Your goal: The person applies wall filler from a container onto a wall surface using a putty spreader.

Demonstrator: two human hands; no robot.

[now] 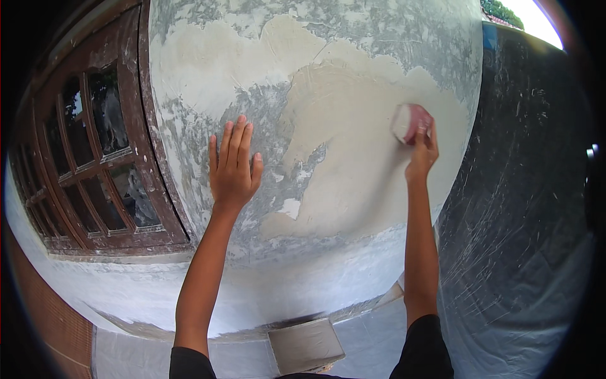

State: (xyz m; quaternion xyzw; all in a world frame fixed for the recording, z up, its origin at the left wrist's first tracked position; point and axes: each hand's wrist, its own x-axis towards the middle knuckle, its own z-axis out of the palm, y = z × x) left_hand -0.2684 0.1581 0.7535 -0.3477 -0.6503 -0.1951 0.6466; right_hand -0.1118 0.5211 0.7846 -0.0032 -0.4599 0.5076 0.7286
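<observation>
L hand point(233, 174) spread flat, fingers a bit apart, nothing held, palm to the grey part of the wall point(391, 38), w/ a brown-framed window point(95, 175) farther L. R hand point(423, 155) curled round lower R edge of a red-&-white pad point(413, 121), which is at the wall's R side over beige coating point(360, 158); dark sheet point(511, 126) farther R, tan-grey rect. obj. point(306, 346) low on near side.

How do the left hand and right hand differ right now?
The left hand is open and looks empty; the right hand grips a reddish, pale-faced pad. The left hand is over mottled grey wall; the right hand is over the beige patch. Both hands are bare.
</observation>
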